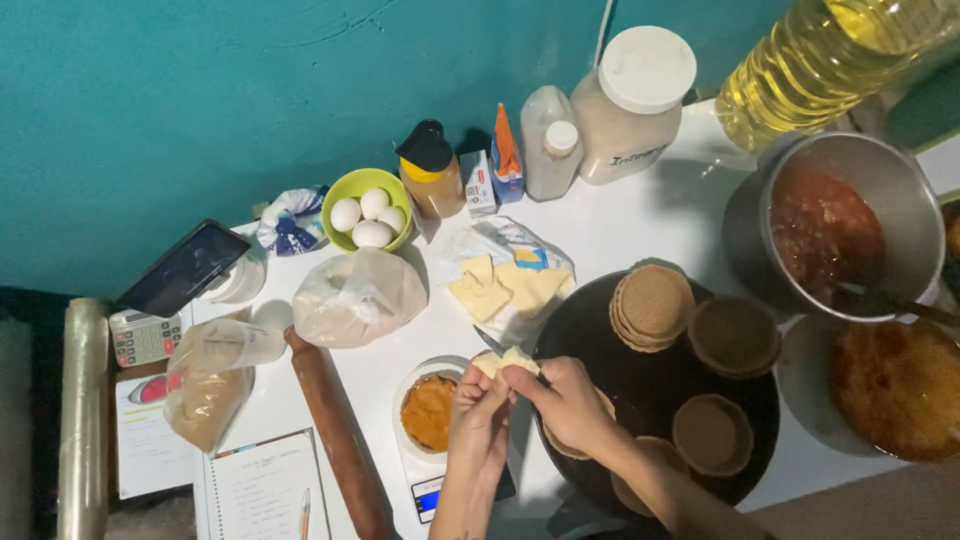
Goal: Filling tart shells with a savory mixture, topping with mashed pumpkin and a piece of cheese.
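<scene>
So it's a white, smooth surface (620, 230) pushed up against a teal painted wall (200, 90) with a few cracks in it, dim lighting, pretty crowded.

Both hands meet near the front edge, over a small digital scale (432, 478) carrying a white bowl of orange paste (428, 411). The left hand (478, 415) and right hand (568, 402) each pinch the same pale, soft-looking slab of butter (507, 361) between fingertips, so both grips are closed on it. A knife blade (489, 341) pokes out just behind the slab.

More pale yellow butter chunks (505, 288) lie on crinkly opened wrapping toward the middle. Right of the hands is a round dark tray (650, 400) with a stack of tan, grid-textured wafers (652, 305) and a few dark brown round shells (735, 335).

Along the back edge by the wall: a lime-green bowl of white eggs (367, 210), a brown bottle with a black cap (432, 172), a small carton (506, 158), a cloudy plastic bottle (551, 145), and a big jar with a white lid (633, 105). At the back right corner, a clear bottle of yellow oil (830, 65) and a metal pot of reddish jam (835, 225).

Left side has a knotted plastic bag of flour (355, 295), a wooden rolling pin (335, 430), a phone (185, 268), a calculator (142, 338) and a notebook (265, 490).
</scene>
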